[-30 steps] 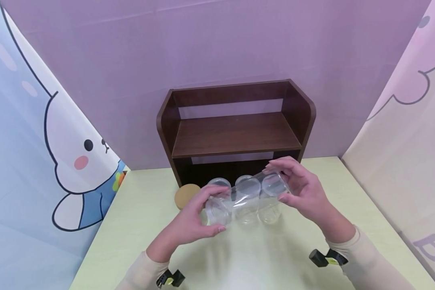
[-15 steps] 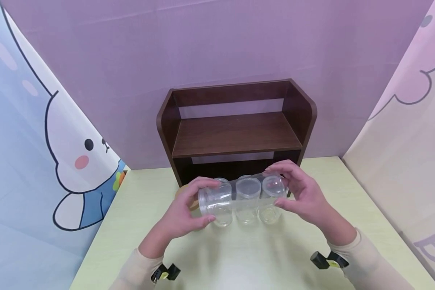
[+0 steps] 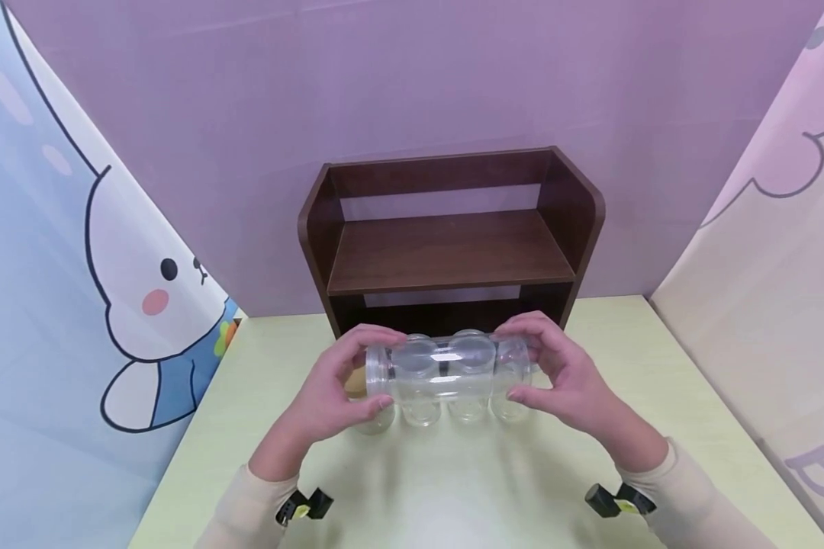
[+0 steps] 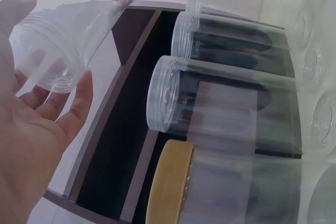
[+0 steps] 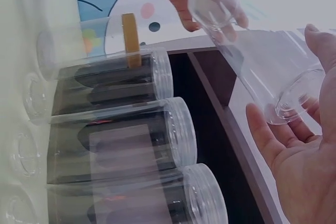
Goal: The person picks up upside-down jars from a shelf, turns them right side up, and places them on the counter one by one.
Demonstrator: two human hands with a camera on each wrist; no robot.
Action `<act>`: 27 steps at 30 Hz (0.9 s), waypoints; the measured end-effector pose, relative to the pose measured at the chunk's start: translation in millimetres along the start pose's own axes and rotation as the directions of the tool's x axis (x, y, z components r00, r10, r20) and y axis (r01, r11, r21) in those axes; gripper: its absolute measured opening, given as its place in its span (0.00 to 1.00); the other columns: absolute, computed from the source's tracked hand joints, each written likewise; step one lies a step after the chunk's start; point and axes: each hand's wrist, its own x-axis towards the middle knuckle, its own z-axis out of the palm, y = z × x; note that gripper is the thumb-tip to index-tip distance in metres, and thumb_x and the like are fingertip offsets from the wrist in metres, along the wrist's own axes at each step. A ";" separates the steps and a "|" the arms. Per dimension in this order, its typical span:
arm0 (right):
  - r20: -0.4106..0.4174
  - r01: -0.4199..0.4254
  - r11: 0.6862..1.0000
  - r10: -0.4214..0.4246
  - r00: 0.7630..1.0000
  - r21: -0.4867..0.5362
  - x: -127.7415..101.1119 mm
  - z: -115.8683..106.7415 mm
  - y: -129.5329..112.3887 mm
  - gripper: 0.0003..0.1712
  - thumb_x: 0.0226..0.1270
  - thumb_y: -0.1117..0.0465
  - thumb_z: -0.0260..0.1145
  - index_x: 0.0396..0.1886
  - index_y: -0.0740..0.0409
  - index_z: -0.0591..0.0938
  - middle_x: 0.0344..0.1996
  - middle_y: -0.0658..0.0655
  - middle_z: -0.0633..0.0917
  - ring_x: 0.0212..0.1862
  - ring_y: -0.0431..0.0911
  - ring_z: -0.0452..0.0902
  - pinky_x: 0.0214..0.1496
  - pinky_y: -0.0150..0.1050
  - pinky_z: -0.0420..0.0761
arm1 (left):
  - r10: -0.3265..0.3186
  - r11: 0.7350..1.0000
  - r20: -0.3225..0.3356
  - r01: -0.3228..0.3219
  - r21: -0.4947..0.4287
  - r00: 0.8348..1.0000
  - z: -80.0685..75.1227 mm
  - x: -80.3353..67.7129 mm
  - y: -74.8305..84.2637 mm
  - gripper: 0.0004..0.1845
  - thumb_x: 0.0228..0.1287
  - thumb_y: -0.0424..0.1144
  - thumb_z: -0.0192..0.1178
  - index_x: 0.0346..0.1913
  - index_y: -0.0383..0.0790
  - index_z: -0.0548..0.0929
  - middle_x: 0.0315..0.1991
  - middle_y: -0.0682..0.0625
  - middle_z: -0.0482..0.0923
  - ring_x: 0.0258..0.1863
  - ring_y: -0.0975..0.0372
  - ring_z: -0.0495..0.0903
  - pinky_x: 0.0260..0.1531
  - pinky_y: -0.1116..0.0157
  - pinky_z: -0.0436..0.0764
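A clear plastic jar point(image 3: 453, 375) lies sideways in the air, held between both hands. My left hand point(image 3: 326, 393) grips its ridged, rimmed end, fingers and thumb curved round it. At the opposite end, the smooth base, my right hand point(image 3: 566, 381) holds with thumb in front and fingers behind. Below it on the table stand several upright clear jars. One has a tan lid point(image 4: 170, 184), partly behind my left hand in the head view. Three others, such as the middle jar point(image 5: 121, 145), have clear rimmed tops; whether these are lidded I cannot tell.
Behind the jars stands a dark brown two-level wooden shelf point(image 3: 453, 248) on the pale table point(image 3: 453, 488). A purple cloth point(image 3: 412, 84) hangs at the back. Printed cloth panels border the table at left and right.
The held jar has turned from tilted, its left end lower and facing the camera, to nearly level. My left hand has moved left; my right hand has shifted slightly down and left.
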 end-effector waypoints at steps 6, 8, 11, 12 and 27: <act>0.018 0.001 1.000 -0.001 1.000 -0.013 -1.5 3.9 1.1 0.45 0.49 0.84 0.82 0.69 0.77 0.74 0.63 0.70 0.76 0.67 0.54 0.76 0.64 0.36 0.85 | -0.011 1.000 0.000 0.011 0.004 1.000 -4.8 0.5 2.9 0.36 0.57 0.24 0.78 0.71 0.38 0.80 0.69 0.42 0.79 0.68 0.49 0.79 0.65 0.51 0.86; 0.019 -0.012 0.999 0.013 1.000 -0.029 -2.3 4.5 0.8 0.46 0.47 0.87 0.81 0.69 0.76 0.74 0.63 0.70 0.76 0.67 0.52 0.76 0.64 0.36 0.85 | -0.018 1.000 0.000 0.018 0.001 1.000 -5.5 1.3 4.1 0.36 0.58 0.24 0.77 0.71 0.39 0.80 0.69 0.43 0.79 0.68 0.48 0.79 0.64 0.50 0.86; 0.023 -0.037 0.997 0.038 0.999 -0.061 -3.5 5.4 0.3 0.47 0.47 0.87 0.81 0.69 0.73 0.75 0.63 0.69 0.76 0.65 0.49 0.77 0.62 0.36 0.86 | -0.016 1.000 -0.003 0.016 -0.009 1.000 -6.1 2.5 5.3 0.35 0.58 0.24 0.76 0.71 0.38 0.80 0.69 0.41 0.79 0.67 0.46 0.79 0.63 0.48 0.86; 0.026 -0.042 0.997 0.044 0.999 -0.071 -4.0 5.6 0.3 0.46 0.47 0.86 0.82 0.69 0.73 0.75 0.63 0.69 0.76 0.65 0.49 0.78 0.61 0.36 0.86 | -0.012 1.000 -0.004 0.012 -0.015 1.000 -6.3 2.9 5.2 0.35 0.58 0.23 0.76 0.70 0.37 0.80 0.69 0.40 0.79 0.67 0.45 0.79 0.62 0.48 0.87; 0.051 -0.107 0.977 0.118 0.992 -0.184 -8.5 9.8 -4.4 0.46 0.51 0.78 0.86 0.70 0.63 0.78 0.64 0.61 0.77 0.61 0.56 0.78 0.61 0.34 0.85 | 0.032 0.996 -0.009 -0.033 -0.078 0.999 -7.7 7.0 4.3 0.33 0.60 0.23 0.73 0.70 0.33 0.79 0.67 0.38 0.80 0.66 0.46 0.80 0.62 0.52 0.87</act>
